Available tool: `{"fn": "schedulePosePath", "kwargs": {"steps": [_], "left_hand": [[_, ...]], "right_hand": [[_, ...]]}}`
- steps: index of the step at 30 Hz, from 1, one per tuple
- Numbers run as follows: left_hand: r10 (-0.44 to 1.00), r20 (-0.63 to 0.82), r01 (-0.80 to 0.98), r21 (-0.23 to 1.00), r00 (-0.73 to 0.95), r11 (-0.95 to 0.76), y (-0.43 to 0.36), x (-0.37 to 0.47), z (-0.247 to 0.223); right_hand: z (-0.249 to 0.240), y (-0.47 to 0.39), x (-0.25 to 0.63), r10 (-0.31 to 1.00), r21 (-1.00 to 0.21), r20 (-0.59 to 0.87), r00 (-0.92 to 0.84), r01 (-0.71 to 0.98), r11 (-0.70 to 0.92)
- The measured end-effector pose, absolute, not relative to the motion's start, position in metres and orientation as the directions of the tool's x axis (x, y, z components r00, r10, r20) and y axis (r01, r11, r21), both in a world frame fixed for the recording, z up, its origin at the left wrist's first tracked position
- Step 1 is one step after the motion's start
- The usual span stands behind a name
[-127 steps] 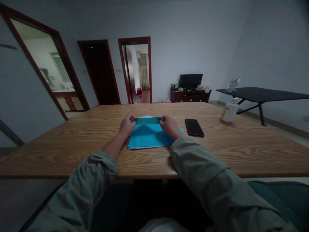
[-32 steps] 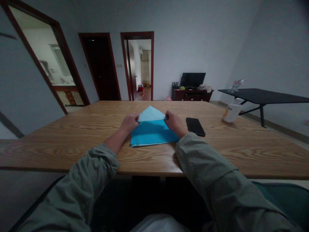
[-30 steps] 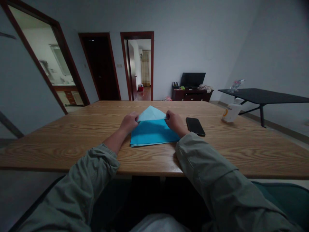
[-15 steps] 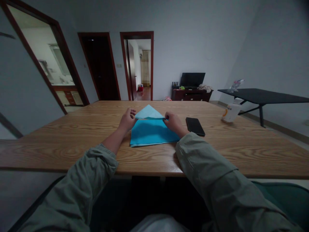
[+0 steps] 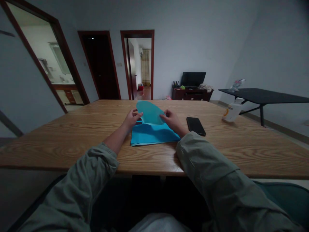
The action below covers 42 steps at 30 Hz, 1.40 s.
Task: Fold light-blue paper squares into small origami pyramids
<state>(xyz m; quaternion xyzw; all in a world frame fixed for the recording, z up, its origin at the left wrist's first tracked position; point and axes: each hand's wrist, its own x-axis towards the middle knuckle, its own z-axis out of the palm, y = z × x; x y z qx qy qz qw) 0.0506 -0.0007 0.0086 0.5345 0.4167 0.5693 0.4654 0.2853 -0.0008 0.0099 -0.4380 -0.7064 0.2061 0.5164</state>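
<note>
A light blue sheet of paper [image 5: 150, 112], with a curved outline, is raised above the table between my hands. My left hand [image 5: 132, 118] has its thumb and fingers at the sheet's left edge. On the opposite side, my right hand [image 5: 171, 118] pinches the sheet's edge between thumb and fingers. Beneath the raised sheet lies a brighter blue stack of paper sheets [image 5: 153, 135], flat on the wooden table [image 5: 91, 129]; its far part is covered by the lifted sheet.
To the right of my right hand lies a black phone-like slab [image 5: 195, 126]. Farther right stands a white container with an orange mark [image 5: 232, 112]. A black table [image 5: 265, 96] is beyond, and a TV [image 5: 193, 79] stands on a cabinet by the wall.
The light blue paper was a low, triangular peak held near the stack; now it is tilted up, showing a broad rounded face. My fingers have shifted along its edges.
</note>
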Motion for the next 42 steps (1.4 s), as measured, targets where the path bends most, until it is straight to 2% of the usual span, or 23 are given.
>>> {"fn": "schedulePosePath", "kwargs": {"steps": [6,12,16,26,30,37,42], "left_hand": [[0.989,0.148,-0.192,0.971,0.012,-0.143,0.002,0.048,0.006],[0.977,0.071,-0.223,0.975,0.2,-0.025,-0.006,0.047,0.007],[0.959,0.086,-0.229,0.973,0.271,-0.023,-0.01,0.048,0.007],[0.969,0.139,-0.181,0.978,0.207,-0.101,-0.009,0.048,0.009],[0.979,0.168,-0.179,0.973,0.116,-0.146,-0.007,0.048,0.009],[0.967,0.247,-0.157,0.954,-0.061,-0.254,-0.004,0.046,0.008],[0.951,0.273,-0.189,0.936,-0.144,-0.297,-0.002,0.045,0.009]], "right_hand": [[0.01,-0.004,0.285,0.835,-0.75,0.538,-0.111,0.389,0.535],[0.009,-0.004,0.284,0.857,-0.801,0.505,-0.102,0.315,0.509],[0.011,-0.006,0.283,0.864,-0.821,0.493,-0.102,0.273,0.501],[0.012,-0.006,0.283,0.857,-0.798,0.505,-0.102,0.324,0.508],[0.012,-0.007,0.284,0.852,-0.778,0.515,-0.097,0.363,0.512],[0.009,-0.006,0.282,0.794,-0.648,0.595,-0.127,0.509,0.567],[0.004,-0.008,0.277,0.817,-0.689,0.547,-0.182,0.457,0.563]]}}
